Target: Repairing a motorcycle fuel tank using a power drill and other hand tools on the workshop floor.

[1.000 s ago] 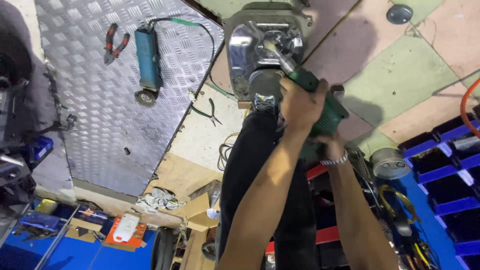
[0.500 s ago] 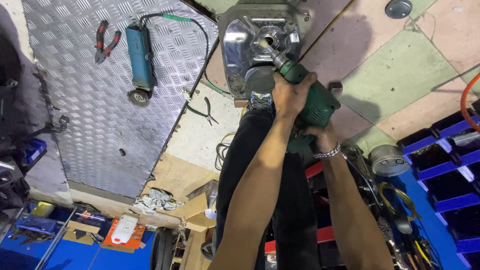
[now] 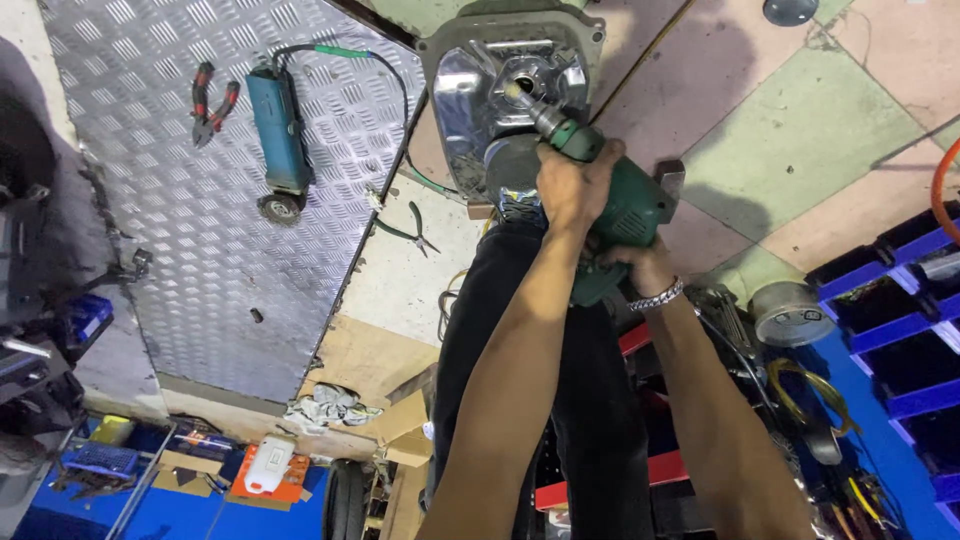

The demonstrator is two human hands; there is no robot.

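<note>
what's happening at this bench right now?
A person holds a green power drill in both hands: the left hand wraps the front of its body, the right hand, with a metal bracelet, takes the rear grip. The drill's tip is pressed into the round opening of a shiny dented metal casing on the floor. Off to the side, a blue angle grinder and red-handled pliers lie untouched on a checker-plate sheet.

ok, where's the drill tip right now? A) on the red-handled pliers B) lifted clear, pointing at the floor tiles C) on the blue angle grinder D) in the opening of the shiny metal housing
D: both hands, left hand in front and right hand behind, hold the green drill with its tip in the central opening of the metal housing; the grinder and pliers lie untouched on the tread plate.
</note>
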